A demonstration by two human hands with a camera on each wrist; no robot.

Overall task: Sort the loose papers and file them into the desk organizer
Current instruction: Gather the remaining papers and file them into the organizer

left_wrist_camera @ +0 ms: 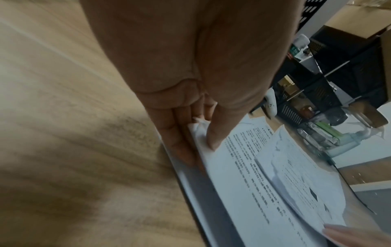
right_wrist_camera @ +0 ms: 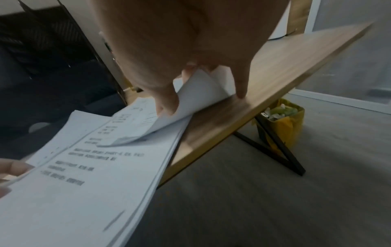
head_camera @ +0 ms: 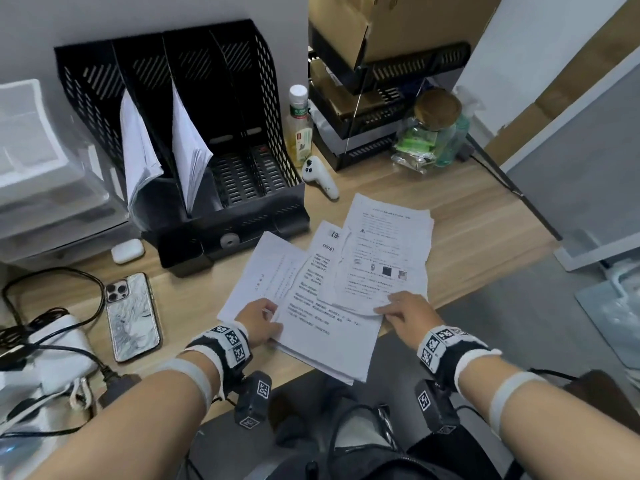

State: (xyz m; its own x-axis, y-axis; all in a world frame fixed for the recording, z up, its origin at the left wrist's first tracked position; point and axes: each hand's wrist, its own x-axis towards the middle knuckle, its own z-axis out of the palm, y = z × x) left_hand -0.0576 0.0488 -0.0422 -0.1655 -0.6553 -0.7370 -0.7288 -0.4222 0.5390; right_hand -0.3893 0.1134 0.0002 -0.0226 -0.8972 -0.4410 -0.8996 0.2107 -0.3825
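The loose papers [head_camera: 322,299] were thin white printed sheets, fanned unevenly over the near edge of the pale wood-grain desk [head_camera: 460,216], their nearest corners hanging past the edge. One sheet in the fan had a ragged, torn-looking margin; the top right sheet [head_camera: 384,251] carried small pictures among its text. Beyond them, to the far left, stood the desk organizer [head_camera: 194,133], black perforated plastic with upright dividers; two of its left slots held leaning bundles of white paper, and the right slots showed only their slotted floor.

The left hand [head_camera: 259,320] lay low at the left side of the stack, wrist strapped with a marker-covered band. The left wrist view showed its thumb pressed on top of the sheets and its fingers [left_wrist_camera: 177,145] against their left edge, a crumpled corner pinched between (a narrow grip on the papers). The right hand [head_camera: 408,317] rested at the near right of the pile; in the right wrist view its thumb [right_wrist_camera: 167,100] and fingers held a curled-up edge of the top sheet, lifted off the stack, while one finger pointed down to the desk surface.

A phone [head_camera: 133,317] with a marbled case lay on the left, a white earbud case [head_camera: 127,251] near the organizer's base, and a white controller [head_camera: 320,176] beside a clear plastic bottle [head_camera: 298,126].
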